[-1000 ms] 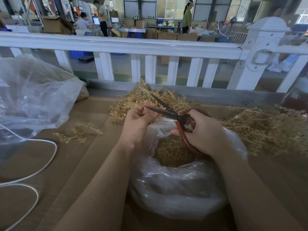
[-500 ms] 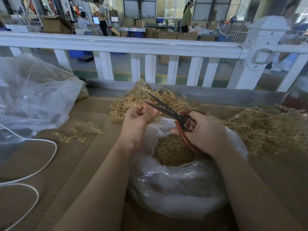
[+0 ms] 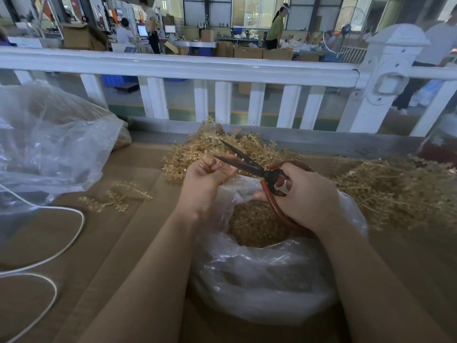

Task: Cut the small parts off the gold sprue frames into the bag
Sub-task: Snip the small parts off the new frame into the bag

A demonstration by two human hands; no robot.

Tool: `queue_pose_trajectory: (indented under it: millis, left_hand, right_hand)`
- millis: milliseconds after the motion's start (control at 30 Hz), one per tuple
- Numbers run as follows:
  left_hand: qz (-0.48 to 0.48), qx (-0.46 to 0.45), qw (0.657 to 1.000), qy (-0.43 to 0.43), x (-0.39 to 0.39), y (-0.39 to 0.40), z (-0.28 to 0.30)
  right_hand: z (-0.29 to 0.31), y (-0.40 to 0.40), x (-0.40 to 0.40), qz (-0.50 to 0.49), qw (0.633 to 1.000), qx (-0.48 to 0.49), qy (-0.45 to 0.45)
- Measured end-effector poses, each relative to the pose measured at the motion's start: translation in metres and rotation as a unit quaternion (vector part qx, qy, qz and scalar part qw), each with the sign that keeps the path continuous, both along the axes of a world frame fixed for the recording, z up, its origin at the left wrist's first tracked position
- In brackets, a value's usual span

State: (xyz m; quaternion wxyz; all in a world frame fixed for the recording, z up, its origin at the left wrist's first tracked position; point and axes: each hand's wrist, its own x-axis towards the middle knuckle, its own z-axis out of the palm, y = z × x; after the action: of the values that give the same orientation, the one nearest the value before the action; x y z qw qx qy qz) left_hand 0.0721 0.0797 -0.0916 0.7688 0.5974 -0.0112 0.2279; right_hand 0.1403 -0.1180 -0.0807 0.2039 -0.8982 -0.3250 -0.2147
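Note:
A clear plastic bag (image 3: 259, 280) stands open on the brown table, partly filled with small gold parts (image 3: 257, 226). Just above its mouth my right hand (image 3: 304, 194) grips black scissors (image 3: 247, 164) with red-brown loop handles; the blades are spread apart and point up-left. My left hand (image 3: 205, 177) is curled beside the blades and pinches a small piece of gold sprue, mostly hidden in the fingers. Heaps of gold sprue frames lie behind my hands (image 3: 210, 144) and to the right (image 3: 395, 189).
A big clear bag (image 3: 49, 149) fills the left side of the table. A loose sprue frame (image 3: 116, 196) lies left of my left arm, and a white cable (image 3: 61, 243) loops at the front left. A white railing (image 3: 197, 68) borders the far edge.
The scissor blades have opened wider and lifted slightly. My left hand has shifted a little up and left with the sprue piece.

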Motion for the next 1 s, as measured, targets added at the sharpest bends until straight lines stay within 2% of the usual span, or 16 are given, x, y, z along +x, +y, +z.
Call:
queue_pose_trajectory:
  millis: [767, 1000]
  left_hand:
    - [-0.010, -0.020, 1.000, -0.014, -0.0018, -0.0056, 0.0053]
    - [0.006, 0.026, 1.000, -0.015, 0.0015, -0.0053, 0.0008]
  right_hand:
    - [-0.0051, 0.0006, 0.0066, 0.008, 0.999, -0.010, 0.042]
    - [-0.0030, -0.0002, 0.0059, -0.006, 1.000, -0.022, 0.020]
